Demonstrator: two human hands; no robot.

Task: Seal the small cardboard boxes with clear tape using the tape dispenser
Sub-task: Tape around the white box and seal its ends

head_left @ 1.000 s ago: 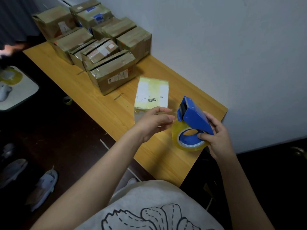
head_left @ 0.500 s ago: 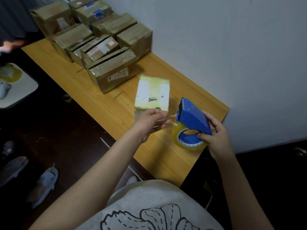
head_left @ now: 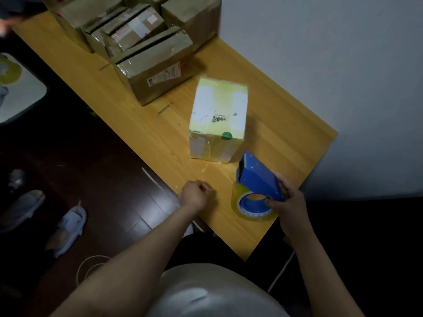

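Observation:
A small cardboard box (head_left: 218, 120) wrapped in yellowish clear tape, with white labels and a QR code on top, stands on the wooden table (head_left: 286, 133). My right hand (head_left: 288, 200) grips the blue tape dispenser (head_left: 256, 177) just in front of the box; its clear tape roll (head_left: 251, 210) rests low over the table. My left hand (head_left: 196, 195) is to the left of the dispenser near the table's front edge, fingertips pinched together. A faint strip of clear tape seems to run from the dispenser's blade to those fingers.
Several taped brown boxes (head_left: 155, 62) are packed together at the table's far end. The white wall (head_left: 343, 65) borders the table on the right. On the dark floor to the left lie slippers (head_left: 68, 227) and a small white table (head_left: 20, 92).
My left hand has drawn away from the dispenser, leftward and toward me, uncovering the box's near side. The dispenser has dropped lower toward the table. The view has tilted down.

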